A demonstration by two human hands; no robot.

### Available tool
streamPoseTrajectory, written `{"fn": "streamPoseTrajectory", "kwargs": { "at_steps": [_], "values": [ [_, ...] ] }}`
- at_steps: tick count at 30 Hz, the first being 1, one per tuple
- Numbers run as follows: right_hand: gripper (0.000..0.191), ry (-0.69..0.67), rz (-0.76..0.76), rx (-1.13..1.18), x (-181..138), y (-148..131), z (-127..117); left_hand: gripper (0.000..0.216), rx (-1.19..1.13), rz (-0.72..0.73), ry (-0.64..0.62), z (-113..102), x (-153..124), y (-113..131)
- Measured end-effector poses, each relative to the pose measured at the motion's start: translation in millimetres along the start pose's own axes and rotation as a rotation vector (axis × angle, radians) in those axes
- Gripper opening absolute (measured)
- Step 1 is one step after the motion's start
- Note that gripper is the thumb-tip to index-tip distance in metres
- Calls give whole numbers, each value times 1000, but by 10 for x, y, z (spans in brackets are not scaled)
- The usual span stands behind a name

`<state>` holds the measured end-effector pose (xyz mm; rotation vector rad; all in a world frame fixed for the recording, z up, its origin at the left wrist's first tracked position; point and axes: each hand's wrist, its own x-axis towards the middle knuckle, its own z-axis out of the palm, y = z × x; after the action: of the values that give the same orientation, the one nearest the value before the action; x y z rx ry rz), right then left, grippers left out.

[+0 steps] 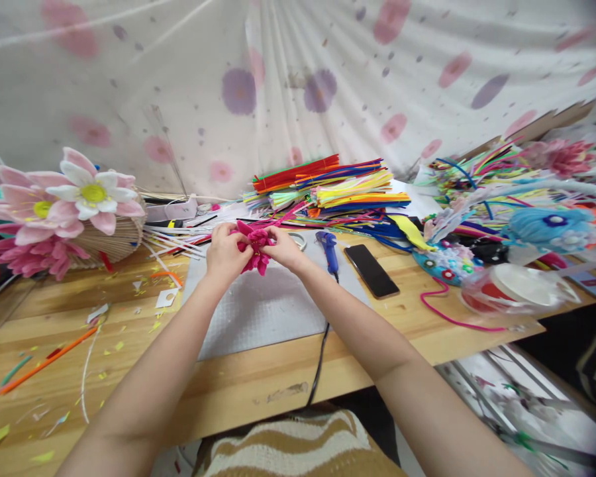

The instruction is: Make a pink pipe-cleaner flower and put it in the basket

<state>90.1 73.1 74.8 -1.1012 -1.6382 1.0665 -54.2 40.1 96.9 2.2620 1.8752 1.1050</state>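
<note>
Both hands hold a magenta pipe-cleaner flower (259,249) above a grey cutting mat (273,311). My left hand (226,253) pinches its left side with thumb and fingers. On the other side, my right hand (284,249) has its fingers closed on the petals. Parts of the flower are hidden behind the fingers. A blue glue gun (328,253) lies on the mat to the right of my right hand, its black cord (322,361) running off the front edge. Behind that hand sits a ring-shaped thing (298,241), partly covered.
Bundles of coloured pipe cleaners (347,189) lie at the back. A phone (372,270) rests right of the mat. Finished pink and white flowers (92,192) stand at left, above scraps and an orange pipe cleaner (49,359). A plastic-wrapped tub (519,288) stands near the right edge.
</note>
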Motion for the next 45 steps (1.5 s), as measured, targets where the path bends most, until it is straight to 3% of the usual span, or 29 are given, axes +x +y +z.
{"fn": "streamPoseTrajectory", "kwargs": {
  "at_steps": [6, 10, 14, 17, 21, 24, 30, 34, 40, 45],
  "values": [
    [28, -3, 12, 45, 1, 4, -9, 6, -180, -84, 39, 22, 21, -15],
    [29, 10, 50, 90, 13, 45, -30, 6, -591, -222, 71, -35, 89, -46],
    [29, 22, 92, 175, -20, 33, -82, 5, -965, -458, 244, -159, 145, -133],
    [32, 18, 127, 264, -65, -14, -125, 4, -1031, -551, 313, -197, 112, -217],
    [31, 0, 119, 344, -106, -64, -172, 15, -903, -627, 221, -87, -14, -280],
    [33, -37, 101, 380, -120, -73, -220, 29, -844, -603, 127, 15, -82, -277],
    [39, -83, 180, 386, -139, -84, -344, 44, -995, -459, -26, 11, -78, -82],
    [41, -81, 208, 385, -137, -102, -355, 47, -1050, -468, -161, 16, -48, 95],
    [44, -92, 236, 441, -124, -103, -354, 39, -1188, -610, -173, 104, 0, 100],
    [41, -77, 226, 420, -99, -58, -354, 40, -1282, -644, -213, 105, -3, 113]
  ]
}}
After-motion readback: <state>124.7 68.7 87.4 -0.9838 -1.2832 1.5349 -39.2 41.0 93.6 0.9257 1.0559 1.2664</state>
